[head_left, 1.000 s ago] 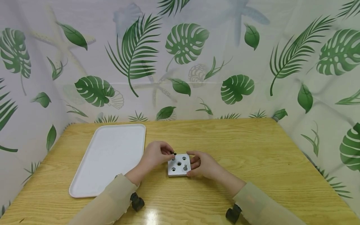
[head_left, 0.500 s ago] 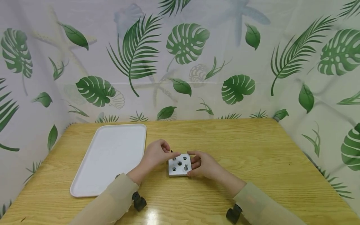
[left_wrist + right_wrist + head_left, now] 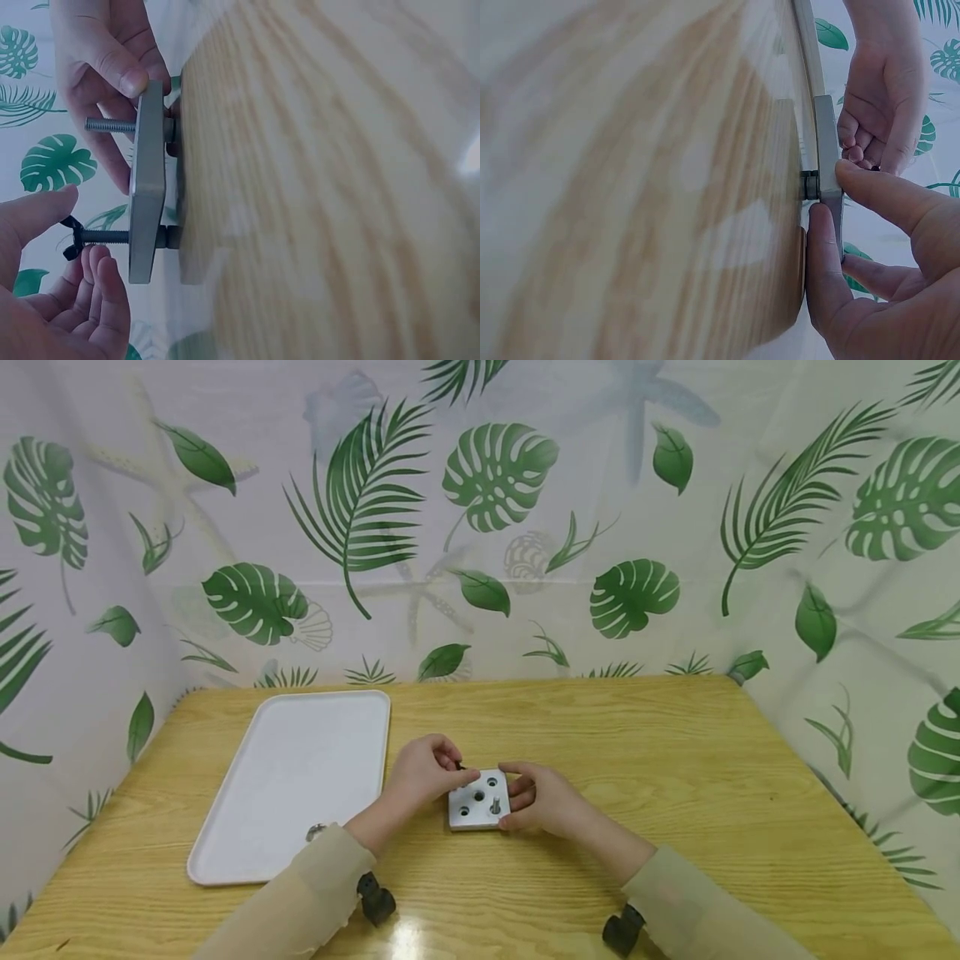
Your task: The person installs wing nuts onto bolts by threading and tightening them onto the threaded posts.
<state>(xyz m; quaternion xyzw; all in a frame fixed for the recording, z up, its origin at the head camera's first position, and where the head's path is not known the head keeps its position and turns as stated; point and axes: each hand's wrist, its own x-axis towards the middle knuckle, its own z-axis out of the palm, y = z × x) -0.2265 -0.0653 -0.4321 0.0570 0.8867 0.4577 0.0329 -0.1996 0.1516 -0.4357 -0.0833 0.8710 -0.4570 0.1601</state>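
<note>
Sitting near the middle of a wood-grain table [image 3: 637, 735], a square metal plate [image 3: 478, 807] is gripped along its right side by the right hand [image 3: 551, 797], its edge held between thumb and fingers. At the far left corner, a black wing nut [image 3: 74, 238] is pinched between the thumb and curled fingers of the left hand [image 3: 422, 770], at the free end of an upright bolt [image 3: 106, 237]. To the left, a white tray [image 3: 315, 752] with a raised rim is laid flat, partly hidden by the left sleeve [image 3: 300, 897]. A black device [image 3: 377, 902] is worn at each wrist. The back and both sides are enclosed by a pale backdrop [image 3: 540, 618] printed with green leaves, starfish and shells. The plate is silvery, pierced at its centre and corners; a second threaded bolt [image 3: 109, 125] is set upright at the near right corner. Bolt heads [image 3: 172, 237] are seen beneath it, and its body is raised off the wood.
</note>
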